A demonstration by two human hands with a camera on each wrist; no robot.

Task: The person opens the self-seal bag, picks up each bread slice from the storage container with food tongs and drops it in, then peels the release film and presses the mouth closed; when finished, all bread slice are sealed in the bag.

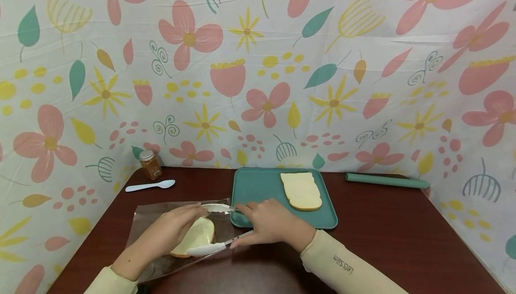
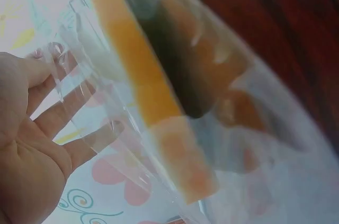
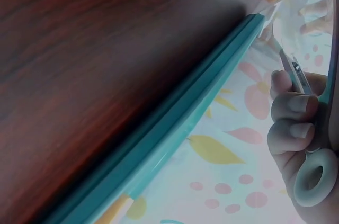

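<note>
My right hand (image 1: 270,222) grips a pair of tongs (image 1: 207,249) with white tips; a ring shows at their end in the right wrist view. The spread tongs reach into a clear plastic bag (image 1: 149,213), their tips to either side of a bread slice (image 1: 197,235) in the bag. I cannot tell whether the tips still touch the bread. My left hand (image 1: 173,229) lies over the bag, by the far tip. In the left wrist view its fingers (image 2: 61,115) are extended and spread against the film, beside the slice's brown crust (image 2: 143,86).
A teal tray (image 1: 258,186) bearing another bread slice (image 1: 301,190) stands just beyond the right hand. Toward the back left are a white spoon (image 1: 149,185) and a lidded jar (image 1: 151,166). A green roll (image 1: 387,181) lies at the back right, before a flowered cloth.
</note>
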